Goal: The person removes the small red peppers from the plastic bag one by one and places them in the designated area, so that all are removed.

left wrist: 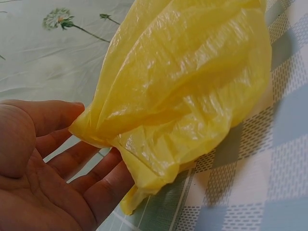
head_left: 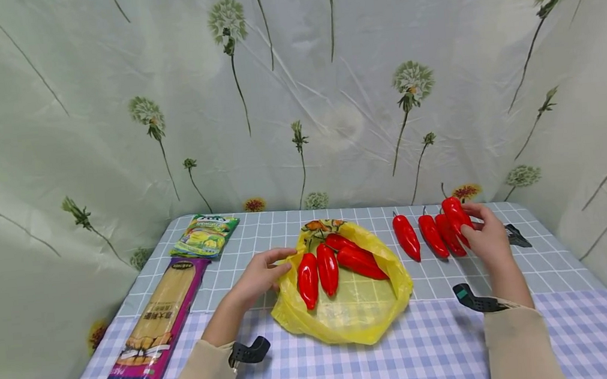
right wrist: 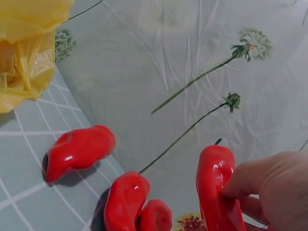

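Observation:
My left hand pinches the left edge of a yellow plastic bag between thumb and fingers. The bag stands with its mouth spread wide, and several red peppers lie inside. To the right, my right hand grips one glossy red pepper with a short dark stem. In the right wrist view that held pepper is upright, with the thumb against its side. Three more red peppers, the leftmost one slightly apart from the others, lie on the table between the bag and this hand.
A long pack of spaghetti lies along the table's left side. Behind it is a green and yellow packet. A small black item sits right of my right hand. A dandelion-print curtain hangs behind the table.

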The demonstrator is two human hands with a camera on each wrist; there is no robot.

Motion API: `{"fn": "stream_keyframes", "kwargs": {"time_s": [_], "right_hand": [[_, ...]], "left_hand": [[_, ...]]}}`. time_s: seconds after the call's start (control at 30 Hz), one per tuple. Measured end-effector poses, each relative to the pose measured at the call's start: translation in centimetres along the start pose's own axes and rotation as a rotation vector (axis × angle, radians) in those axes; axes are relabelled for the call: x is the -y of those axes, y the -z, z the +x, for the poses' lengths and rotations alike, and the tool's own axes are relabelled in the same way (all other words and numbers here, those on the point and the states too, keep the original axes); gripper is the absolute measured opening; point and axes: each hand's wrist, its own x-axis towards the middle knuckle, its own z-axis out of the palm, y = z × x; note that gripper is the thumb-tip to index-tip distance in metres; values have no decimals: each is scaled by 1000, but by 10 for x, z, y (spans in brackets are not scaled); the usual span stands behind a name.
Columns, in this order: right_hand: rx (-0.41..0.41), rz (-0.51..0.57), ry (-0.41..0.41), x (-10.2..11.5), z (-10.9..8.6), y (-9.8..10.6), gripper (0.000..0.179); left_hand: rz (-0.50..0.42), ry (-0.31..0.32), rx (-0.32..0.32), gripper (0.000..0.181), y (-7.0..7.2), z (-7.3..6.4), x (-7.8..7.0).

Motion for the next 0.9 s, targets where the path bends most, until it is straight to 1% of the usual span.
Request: {"fn": "stream_keyframes", "kwargs": {"time_s": [0.13, 0.23, 0.4, 0.57, 0.73, 0.9], "right_hand": [[-36, 1, -37, -5, -1, 0, 57], [-81, -13, -51, -9, 0, 0, 51], [-123, -13, -118, -14, 4, -2, 46], [-111, 6, -160, -23, 8, -4, 48], [-100, 12, -166, -29, 11, -7, 51], [-83, 2, -159, -36, 9, -8, 52]], "left_hand": [[-6, -1, 4, 35, 0, -1, 0], [-10, -4, 3, 35, 0, -2, -1], [-7, 0, -3, 34, -1, -1, -3], [-2, -6, 3, 34, 0, -2, -4], [-7, -6, 8, 34, 1, -2, -5], [-5, 0, 8, 34, 0, -2, -4]]}}
